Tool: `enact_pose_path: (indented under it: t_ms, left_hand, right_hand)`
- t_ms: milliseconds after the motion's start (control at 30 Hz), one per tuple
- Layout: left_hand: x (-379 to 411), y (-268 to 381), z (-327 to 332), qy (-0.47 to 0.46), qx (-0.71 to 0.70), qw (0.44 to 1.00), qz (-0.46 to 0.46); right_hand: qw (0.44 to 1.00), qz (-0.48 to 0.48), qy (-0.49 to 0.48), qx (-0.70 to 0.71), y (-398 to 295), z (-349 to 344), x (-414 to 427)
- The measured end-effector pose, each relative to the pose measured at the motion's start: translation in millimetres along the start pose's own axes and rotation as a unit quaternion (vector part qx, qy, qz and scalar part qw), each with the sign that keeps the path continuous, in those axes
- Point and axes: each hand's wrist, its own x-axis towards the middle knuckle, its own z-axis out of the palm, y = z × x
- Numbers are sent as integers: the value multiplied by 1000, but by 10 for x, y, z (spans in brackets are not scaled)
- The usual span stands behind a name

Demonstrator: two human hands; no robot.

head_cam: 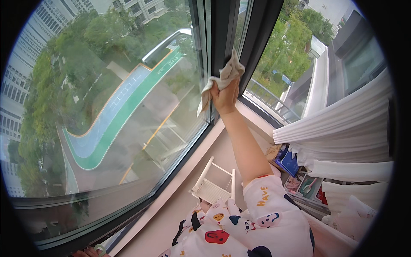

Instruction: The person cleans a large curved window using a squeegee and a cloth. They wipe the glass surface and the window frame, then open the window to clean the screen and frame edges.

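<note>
My right hand [225, 96] is raised at arm's length, gripping a crumpled beige-grey cloth [230, 71]. The cloth lies against the dark window frame post [221, 41] between two panes, and one end hangs down over the edge of the left pane. Only a small part of my left hand [87, 252] shows, at the bottom left rim by the lower window frame. A pale green ring-shaped thing [100, 249] is beside its fingers; what that hand grips is cut off. The large window pane [135, 106] fills the left side, with faint reflections on it.
Below my right arm stands a white step stool or small chair [213, 189] near the pink windowsill [179, 157]. White curtains [337, 128] hang at right. Under them are a blue book [289, 162] and an organizer tray [310, 186] with small items. Outside, far below, is a painted track.
</note>
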Motion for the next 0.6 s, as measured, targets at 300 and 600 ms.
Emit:
enact_pose_path:
  t_ms: [300, 600]
  left_hand:
    - [12, -118, -38, 29, -14, 998, -58]
    - [124, -198, -318, 13, 119, 993, 18]
  right_hand:
    - [985, 97, -134, -47, 885, 351, -1694]
    - [948, 180, -242, -98, 1463, 634, -2923]
